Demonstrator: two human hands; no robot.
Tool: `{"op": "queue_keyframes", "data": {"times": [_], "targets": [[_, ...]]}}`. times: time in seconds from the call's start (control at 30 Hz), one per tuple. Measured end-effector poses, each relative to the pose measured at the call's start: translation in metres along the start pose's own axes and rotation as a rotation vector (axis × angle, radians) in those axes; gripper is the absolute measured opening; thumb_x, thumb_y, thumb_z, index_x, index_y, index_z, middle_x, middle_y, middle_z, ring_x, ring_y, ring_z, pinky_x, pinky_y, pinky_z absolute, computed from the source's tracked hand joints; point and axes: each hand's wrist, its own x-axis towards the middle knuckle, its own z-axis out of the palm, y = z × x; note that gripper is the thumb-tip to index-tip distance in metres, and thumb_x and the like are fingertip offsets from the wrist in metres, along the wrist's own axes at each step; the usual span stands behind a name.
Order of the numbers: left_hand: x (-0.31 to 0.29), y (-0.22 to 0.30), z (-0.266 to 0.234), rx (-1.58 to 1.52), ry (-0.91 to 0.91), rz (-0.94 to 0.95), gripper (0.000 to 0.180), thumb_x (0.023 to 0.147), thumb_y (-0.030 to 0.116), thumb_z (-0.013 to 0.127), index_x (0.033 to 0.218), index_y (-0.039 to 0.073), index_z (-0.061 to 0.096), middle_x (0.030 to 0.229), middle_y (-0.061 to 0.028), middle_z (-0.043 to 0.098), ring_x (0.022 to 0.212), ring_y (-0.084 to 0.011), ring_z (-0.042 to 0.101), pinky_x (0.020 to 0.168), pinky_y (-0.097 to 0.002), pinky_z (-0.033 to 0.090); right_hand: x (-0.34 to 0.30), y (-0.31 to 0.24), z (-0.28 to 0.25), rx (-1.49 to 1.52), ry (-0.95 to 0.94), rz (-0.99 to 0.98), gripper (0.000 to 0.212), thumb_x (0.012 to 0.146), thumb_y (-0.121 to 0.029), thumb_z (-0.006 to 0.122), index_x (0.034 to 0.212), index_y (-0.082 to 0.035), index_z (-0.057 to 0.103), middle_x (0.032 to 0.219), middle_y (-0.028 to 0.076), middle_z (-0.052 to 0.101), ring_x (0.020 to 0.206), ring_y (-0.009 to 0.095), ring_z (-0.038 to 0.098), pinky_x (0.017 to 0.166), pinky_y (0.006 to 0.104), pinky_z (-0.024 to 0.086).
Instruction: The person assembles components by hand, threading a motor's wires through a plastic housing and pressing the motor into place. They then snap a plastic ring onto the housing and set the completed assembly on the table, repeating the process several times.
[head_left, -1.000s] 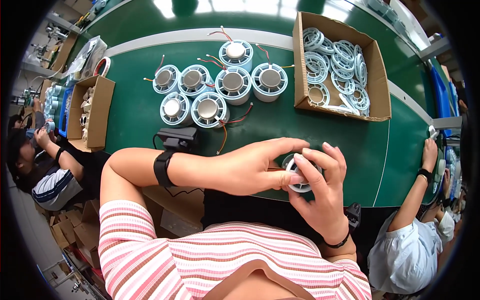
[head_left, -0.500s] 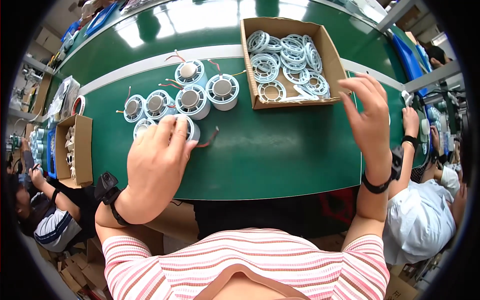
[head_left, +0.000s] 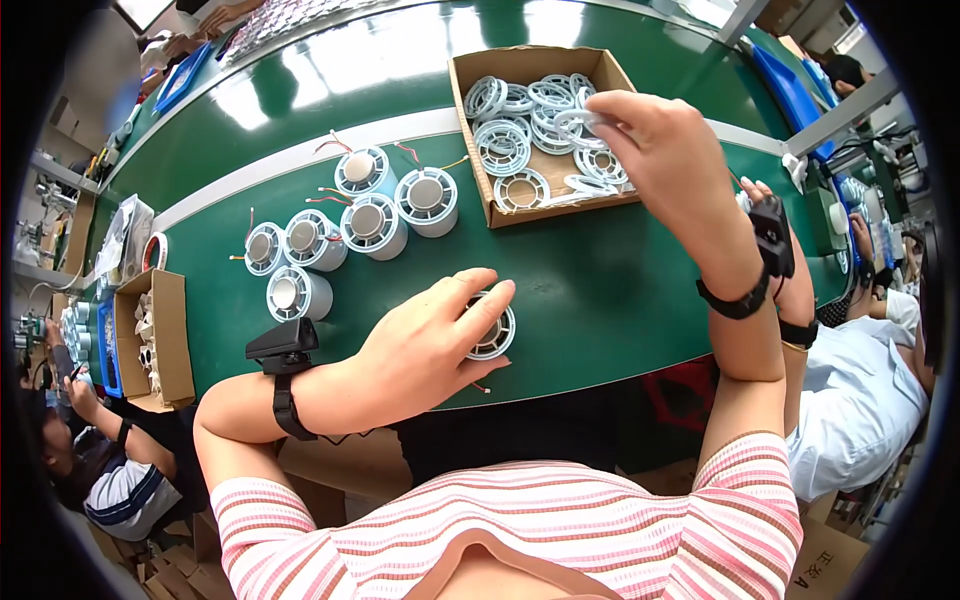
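Near the front edge of the table, my left hand (head_left: 425, 335) is closed around a light-blue cylinder (head_left: 499, 328) with a spoked top. A short red wire shows beside my thumb, and my fingers hide part of the cylinder. Over the cardboard box (head_left: 560, 208), my right hand (head_left: 665, 165) pinches a light-blue spoked ring (head_left: 577, 127). More such rings (head_left: 503, 148) lie heaped in the box. Left of it stand several more light-blue cylinders (head_left: 372, 228), each with a grey disc in its top; thin wires stick out from most of them.
A smaller cardboard box (head_left: 180, 340) with white parts stands at the table's left end, by a clear plastic bag (head_left: 125, 235) and a roll of tape (head_left: 155, 252). A light strip (head_left: 230, 190) crosses the green table (head_left: 600, 290). Other people work at both sides.
My left hand has moved right with a cylinder, away from the group. My right hand has gone from beside the box to over it and now holds a ring.
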Motion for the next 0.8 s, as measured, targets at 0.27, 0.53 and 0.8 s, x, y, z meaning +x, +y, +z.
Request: {"op": "queue_keyframes", "data": {"times": [0.27,0.53,0.8], "targets": [[0.000,-0.007,0.004,-0.077,-0.032,-0.098,0.074,0.075,0.017,0.089,0.139,0.006,0.052,0.125,-0.0170,0.058,0.104,-0.0363,0.064,0.082,-0.0399,0.056,-0.101,-0.035,-0.014,0.843,-0.370,0.394,0.024,0.088,0.001,0.074,0.112,0.002,0.072,0.094,0.010,0.067,0.074,0.014,0.062,0.068,0.0256,0.050],[-0.001,-0.007,0.007,-0.282,-0.013,-0.270,0.073,0.079,0.010,0.086,0.140,0.007,0.047,0.122,-0.0145,0.058,0.097,-0.0289,0.068,0.076,-0.0348,0.060,-0.120,-0.045,-0.017,0.571,-0.264,0.172,0.047,0.079,0.001,0.079,0.124,-0.003,0.068,0.110,0.011,0.063,0.103,0.027,0.064,0.088,0.0340,0.053],[0.001,0.000,0.007,-0.979,-0.162,-0.607,0.063,0.089,-0.007,0.071,0.143,0.008,0.043,0.129,-0.0082,0.055,0.107,-0.0165,0.065,0.083,-0.0310,0.063,-0.129,-0.051,0.012,0.804,-0.275,0.211,0.059,0.070,0.000,0.083,0.126,-0.004,0.066,0.123,0.015,0.060,0.116,0.031,0.060,0.097,0.0383,0.052]]}}
